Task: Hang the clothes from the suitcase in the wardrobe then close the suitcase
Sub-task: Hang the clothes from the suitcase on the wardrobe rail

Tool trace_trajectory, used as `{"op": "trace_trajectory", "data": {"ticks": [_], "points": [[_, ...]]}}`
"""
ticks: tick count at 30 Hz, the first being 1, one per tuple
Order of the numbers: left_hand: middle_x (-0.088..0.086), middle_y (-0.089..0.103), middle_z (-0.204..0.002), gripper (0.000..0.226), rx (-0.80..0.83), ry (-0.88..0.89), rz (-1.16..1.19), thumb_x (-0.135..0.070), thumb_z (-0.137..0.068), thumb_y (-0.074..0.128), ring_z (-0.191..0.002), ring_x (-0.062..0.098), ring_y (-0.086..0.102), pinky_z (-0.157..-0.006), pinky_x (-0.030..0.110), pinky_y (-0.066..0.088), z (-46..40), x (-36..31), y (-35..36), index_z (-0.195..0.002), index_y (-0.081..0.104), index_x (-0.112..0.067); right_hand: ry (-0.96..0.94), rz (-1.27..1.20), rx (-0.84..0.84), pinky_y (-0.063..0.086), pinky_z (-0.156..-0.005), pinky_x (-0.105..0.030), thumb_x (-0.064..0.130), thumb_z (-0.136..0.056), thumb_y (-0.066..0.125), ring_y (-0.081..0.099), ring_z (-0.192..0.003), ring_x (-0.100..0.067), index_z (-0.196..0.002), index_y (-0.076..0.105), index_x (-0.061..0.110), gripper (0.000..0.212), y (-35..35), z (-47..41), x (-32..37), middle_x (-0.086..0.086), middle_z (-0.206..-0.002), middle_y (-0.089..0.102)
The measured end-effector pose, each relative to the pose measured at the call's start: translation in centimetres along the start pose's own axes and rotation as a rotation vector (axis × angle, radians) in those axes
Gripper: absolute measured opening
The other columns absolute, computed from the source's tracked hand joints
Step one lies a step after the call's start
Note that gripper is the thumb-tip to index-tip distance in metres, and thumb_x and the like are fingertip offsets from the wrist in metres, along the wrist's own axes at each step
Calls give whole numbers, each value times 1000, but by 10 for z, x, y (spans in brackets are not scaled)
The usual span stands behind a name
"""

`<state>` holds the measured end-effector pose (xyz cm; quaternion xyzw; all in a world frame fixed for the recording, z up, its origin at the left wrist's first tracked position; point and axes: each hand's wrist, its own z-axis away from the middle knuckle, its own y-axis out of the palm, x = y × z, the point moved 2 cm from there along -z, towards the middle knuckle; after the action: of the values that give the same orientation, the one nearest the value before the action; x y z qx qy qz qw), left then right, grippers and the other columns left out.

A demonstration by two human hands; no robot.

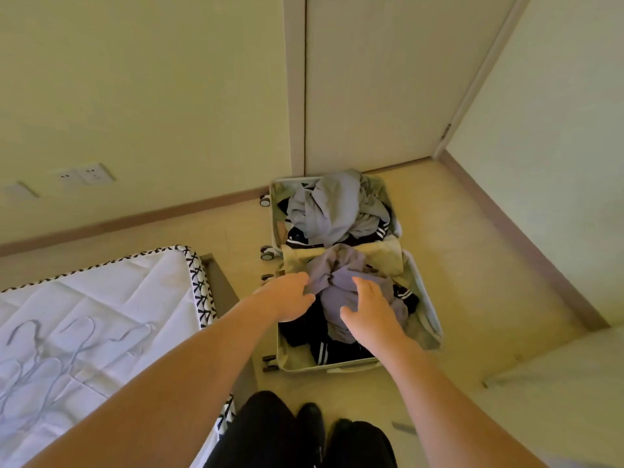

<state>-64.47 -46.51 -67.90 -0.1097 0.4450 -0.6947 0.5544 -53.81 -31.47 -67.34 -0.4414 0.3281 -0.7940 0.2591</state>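
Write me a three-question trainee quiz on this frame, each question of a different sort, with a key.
1. True or false: the suitcase lies shut on the floor.
2. Which garment does the left hand grip? A) lavender garment B) black striped garment C) grey garment
3. Fill in: the wire hangers lie on the ___.

Key: 1 false, it lies open with clothes in both halves. 2 A. 3 bed. The right hand is open over the lavender garment.

Soft matt cloth garments (341, 211) fill the smooth hard-shell suitcase (429, 319); thin wire hangers (50, 359) lie on creased sheet (118, 285).
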Motion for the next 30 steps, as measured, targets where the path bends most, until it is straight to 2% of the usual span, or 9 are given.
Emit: {"op": "trace_trajectory", "data": {"ticks": [7,11,16,20,23,25,27,29,30], "points": [[7,41,-150,51,-19,108,-30,-38,-102,42,-134,25,42,-107,35,36,28,26,76,-147,34,-15,92,-81,-30,45,-103,-40,26,-97,53,43,-131,-20,-150,27,20,60,72,59,-38,0,-154,26],[6,39,-150,51,-5,170,-70,-36,-101,42,-134,24,42,-107,35,38,63,37,79,-147,34,-16,124,-124,-32,47,-89,-41,23,-95,51,55,-107,-22,-150,26,24,61,79,95,-40,2,-153,24],[8,45,-146,49,-48,162,-96,-37,-99,44,-130,26,46,-105,37,40,44,44,50,-143,41,-16,146,-165,-95,51,-95,-47,17,-95,51,55,-119,-27,-150,27,24,61,65,82,-46,-1,-154,24],[8,49,-141,42,-53,166,-103,-33,-98,46,-125,28,48,-98,35,41,-10,38,36,-136,47,-15,196,-189,-102,50,-96,-43,9,-94,47,52,-123,-27,-150,28,22,60,59,33,-64,-2,-155,23],[9,49,-137,38,-16,175,-104,-29,-98,46,-122,29,49,-97,35,42,-76,28,43,-132,49,-14,242,-255,-97,53,-87,-38,6,-94,46,54,-117,-27,-150,29,21,60,63,-24,-90,-2,-152,24],[10,52,-132,33,12,190,-128,-27,-97,46,-117,29,50,-89,32,41,-120,19,56,-127,52,-14,294,-319,-86,53,-81,-35,5,-94,45,55,-116,-26,-150,29,21,61,72,-59,-111,-2,-151,25],[10,56,-125,29,36,204,-130,-24,-97,45,-109,28,54,-84,32,43,-161,9,69,-122,54,-13,354,-379,-84,49,-68,-29,4,-93,44,57,-112,-27,-150,28,20,62,80,-89,-135,-3,-151,28],[8,53,-128,36,55,217,-132,-23,-96,44,-111,29,54,-89,35,46,-214,-2,89,-130,50,-17,419,-428,-96,43,-61,-24,2,-92,43,57,-108,-27,-151,28,19,63,95,-124,-166,-5,-149,33],[8,51,-133,41,64,218,-146,-23,-96,44,-116,30,52,-94,38,46,-237,-7,99,-137,45,-18,450,-451,-96,44,-64,-25,2,-92,43,56,-109,-26,-152,28,19,64,102,-139,-180,-6,-149,34]]}}
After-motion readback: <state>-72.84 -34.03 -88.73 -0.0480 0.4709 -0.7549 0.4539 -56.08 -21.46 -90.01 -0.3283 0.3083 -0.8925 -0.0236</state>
